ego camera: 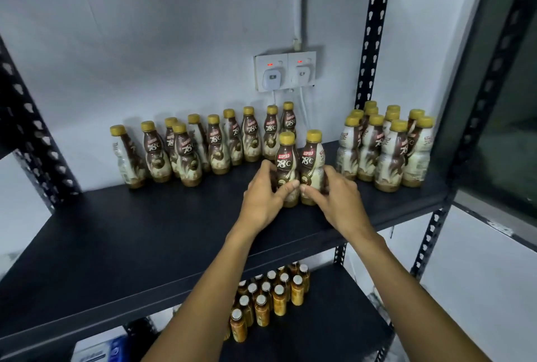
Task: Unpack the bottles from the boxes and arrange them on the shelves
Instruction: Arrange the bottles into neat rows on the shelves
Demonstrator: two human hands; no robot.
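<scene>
Head view, nearest first: our two bare forearms reach over the lower shelf (334, 312), where a block of small amber bottles (270, 294) with pale caps stands upright in rows; a blue-and-white pack (98, 350) at the bottom left is too blurred to read. Further in, our left hand (263, 201) grips one coffee bottle (287, 167) low on its body, fingers (286, 188) curled round the label, and our right hand (338, 199) grips a second coffee bottle (313, 161) the same way. Both stand upright on the middle shelf (145, 231), touching side by side, gold caps up, labels towards us, out in front of the stock. Behind them on the left a long row (215, 143) of the same bottles runs along the wall, a few standing forward of the line; on the right a tight cluster (386, 149) fills the corner by the black upright (369, 42). A double wall socket (286, 71) with two plugs in it sits above the row. No box is in view.

We judge that we are setting this pair into place. To do it well we should slide both back together, bases flat on the shelf, towards the gap between row and cluster, keep our hold low so neither tips, stop short of the bottles behind, and let go only once they stand steady with labels forward
</scene>
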